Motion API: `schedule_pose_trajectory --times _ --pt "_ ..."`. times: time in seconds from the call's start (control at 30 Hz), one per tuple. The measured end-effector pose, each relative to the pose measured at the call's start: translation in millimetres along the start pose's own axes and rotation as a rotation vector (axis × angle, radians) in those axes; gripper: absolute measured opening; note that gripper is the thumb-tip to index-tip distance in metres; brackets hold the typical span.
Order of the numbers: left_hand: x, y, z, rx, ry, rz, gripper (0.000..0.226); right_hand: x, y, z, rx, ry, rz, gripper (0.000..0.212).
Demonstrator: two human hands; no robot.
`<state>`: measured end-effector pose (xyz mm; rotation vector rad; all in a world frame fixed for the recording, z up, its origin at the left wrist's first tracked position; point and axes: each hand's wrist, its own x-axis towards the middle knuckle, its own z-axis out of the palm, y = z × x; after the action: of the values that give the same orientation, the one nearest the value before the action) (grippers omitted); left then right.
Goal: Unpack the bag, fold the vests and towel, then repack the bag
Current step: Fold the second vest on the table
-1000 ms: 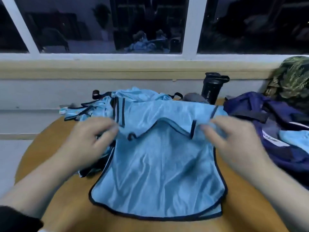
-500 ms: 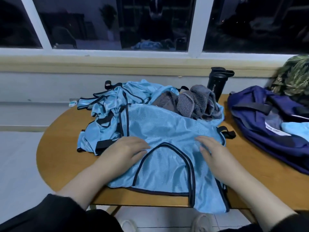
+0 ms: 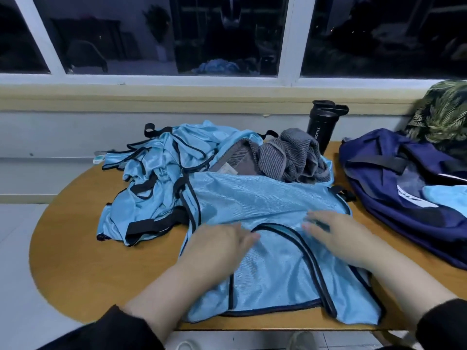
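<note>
We had the light blue mesh vest (image 3: 265, 215) spread across the near part of the round wooden desk (image 3: 83, 248), its hem hanging a little over the near edge. Our left hand (image 3: 217, 245) and right hand (image 3: 338, 236) both lay flat on it with fingers straight, grasping nothing, one to either side of the dark-trimmed neck opening. To fold it well, we judged we should first stroke the creases outward from the neck opening, line up the black trim, and only then bring one side over the other. Left of the vest, a crumpled heap of more blue vests (image 3: 154, 173) waited unfolded. Beyond the vest sat the bunched grey striped towel (image 3: 290, 157), and past that the black shaker bottle (image 3: 322, 125). Right of the vest lay the open navy bag (image 3: 394, 188).
</note>
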<state>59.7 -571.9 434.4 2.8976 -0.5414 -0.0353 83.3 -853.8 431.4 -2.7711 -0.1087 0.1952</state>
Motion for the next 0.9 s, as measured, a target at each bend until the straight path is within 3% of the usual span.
schedule_pose_trajectory --times 0.07,0.1,0.17,0.27,0.33,0.47,0.57,0.67,0.73,0.8,0.9 --pt "18.6 -6.7 -13.9 -0.104 0.279 0.064 0.042 14.8 -11.3 -6.8 0.067 0.217 -0.043 0.046" --pt "27.6 -12.2 -16.2 -0.127 0.349 0.125 0.037 21.1 -18.6 -5.9 0.083 0.237 -0.076 0.042" --pt "41.9 -24.5 -8.4 -0.008 0.286 0.226 0.033 27.7 -31.2 5.7 0.129 0.105 -0.087 0.048" --pt "41.7 -44.6 17.3 0.123 0.029 0.121 0.052 28.2 -32.4 35.7 -0.059 -0.061 -0.096 0.066" --pt "39.0 -56.9 27.2 0.075 -0.004 0.042 0.065 28.2 -28.8 43.4 -0.174 -0.046 -0.115 0.071" --pt "41.6 -60.8 28.6 0.052 0.000 0.048 0.077 28.8 -26.4 44.2 -0.207 -0.007 -0.145 0.075" --pt "39.3 -61.5 28.1 -0.104 0.095 0.059 0.065 25.3 -25.5 45.7 -0.103 0.055 -0.147 0.074" --pt "29.6 -64.4 22.7 -0.343 0.427 0.091 0.031 24.9 -23.3 46.8 0.080 0.167 -0.168 0.061" --pt "18.0 -67.1 18.6 -0.367 0.581 0.142 0.026 20.9 -24.6 41.7 0.315 0.244 -0.208 0.041" --pt "-1.5 -71.8 16.7 -0.387 0.574 0.167 0.031 8.4 -24.7 31.4 0.420 0.329 -0.308 0.023" --pt "-44.7 -86.0 16.0 -0.450 0.425 0.207 0.033 -16.3 -8.6 10.4 0.285 0.388 -0.518 0.022"
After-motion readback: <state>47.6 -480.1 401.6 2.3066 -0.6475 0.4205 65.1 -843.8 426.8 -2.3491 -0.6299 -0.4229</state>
